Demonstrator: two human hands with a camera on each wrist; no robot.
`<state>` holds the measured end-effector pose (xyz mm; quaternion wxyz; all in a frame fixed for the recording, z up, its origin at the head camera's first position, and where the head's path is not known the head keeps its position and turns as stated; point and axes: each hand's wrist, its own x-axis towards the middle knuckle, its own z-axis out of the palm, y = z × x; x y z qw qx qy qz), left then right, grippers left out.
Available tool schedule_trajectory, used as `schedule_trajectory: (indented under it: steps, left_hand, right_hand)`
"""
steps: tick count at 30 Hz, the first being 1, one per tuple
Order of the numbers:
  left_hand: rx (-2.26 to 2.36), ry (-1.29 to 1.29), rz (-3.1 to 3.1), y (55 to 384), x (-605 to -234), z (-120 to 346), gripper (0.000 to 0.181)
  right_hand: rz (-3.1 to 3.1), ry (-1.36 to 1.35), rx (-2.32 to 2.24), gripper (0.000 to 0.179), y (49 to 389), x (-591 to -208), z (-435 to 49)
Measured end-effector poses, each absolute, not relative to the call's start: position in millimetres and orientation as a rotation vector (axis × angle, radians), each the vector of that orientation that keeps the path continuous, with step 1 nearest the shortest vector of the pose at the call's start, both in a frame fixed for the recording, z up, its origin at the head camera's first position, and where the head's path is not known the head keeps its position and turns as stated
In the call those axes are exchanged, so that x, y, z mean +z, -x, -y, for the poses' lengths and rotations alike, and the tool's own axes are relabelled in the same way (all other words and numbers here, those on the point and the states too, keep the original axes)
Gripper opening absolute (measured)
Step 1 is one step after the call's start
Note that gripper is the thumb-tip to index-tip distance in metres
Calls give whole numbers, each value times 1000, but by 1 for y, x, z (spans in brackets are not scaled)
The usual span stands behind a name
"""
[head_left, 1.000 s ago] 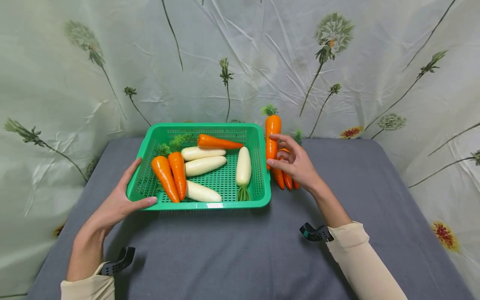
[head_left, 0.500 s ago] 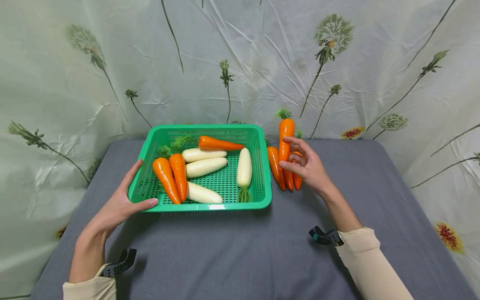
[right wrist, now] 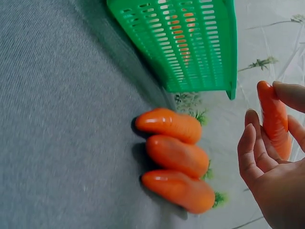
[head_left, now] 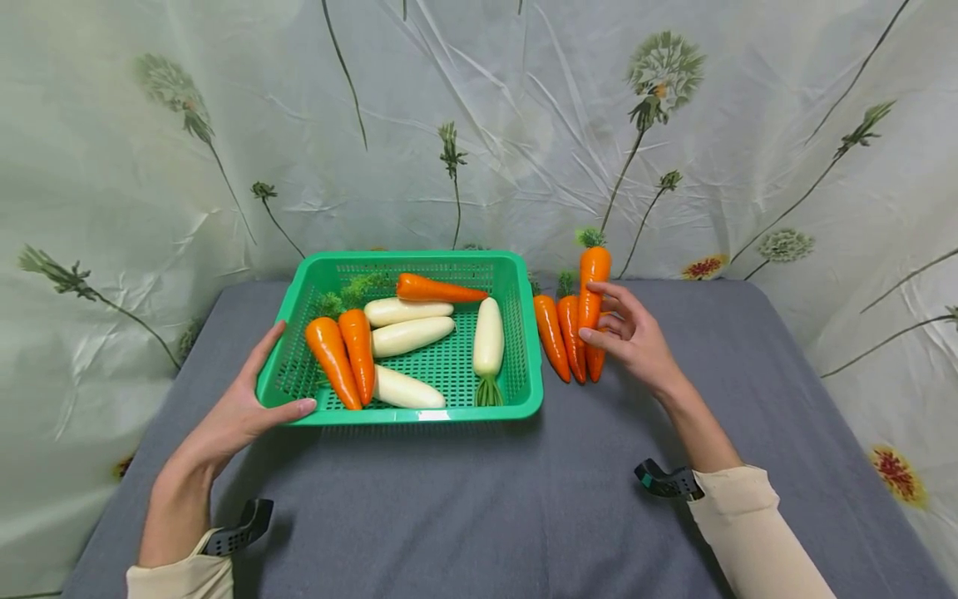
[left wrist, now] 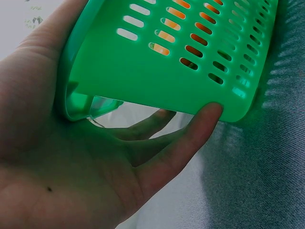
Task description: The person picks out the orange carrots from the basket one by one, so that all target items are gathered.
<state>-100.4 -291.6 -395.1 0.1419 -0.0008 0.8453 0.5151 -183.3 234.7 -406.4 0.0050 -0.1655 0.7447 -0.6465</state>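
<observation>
One carrot (head_left: 594, 283) is pinched between the thumb and fingertips of the right hand (head_left: 636, 337), its leafy end pointing toward the flowered backdrop (head_left: 516, 150). I see the remaining fingers bent behind it, the wrist angled inward and the forearm slanting in from the person's right. It's held raised over three loose carrots (head_left: 571, 337) lying side by side on the grey cloth (head_left: 449, 516). Just left of those is the green basket (head_left: 419, 418), holding three more carrots (head_left: 332, 358) and four white radishes (head_left: 412, 334). At its near left corner, the left hand (head_left: 232, 412) grips, thumb along the front rim, fingers reaching round the side wall.
</observation>
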Motion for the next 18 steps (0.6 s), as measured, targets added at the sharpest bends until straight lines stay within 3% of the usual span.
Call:
schedule_trajectory:
  steps: [18]
  left_hand:
    - [1427, 44, -2464, 101, -396, 292, 111]
  right_hand:
    - [-2347, 457, -2045, 62, 175, -430, -262]
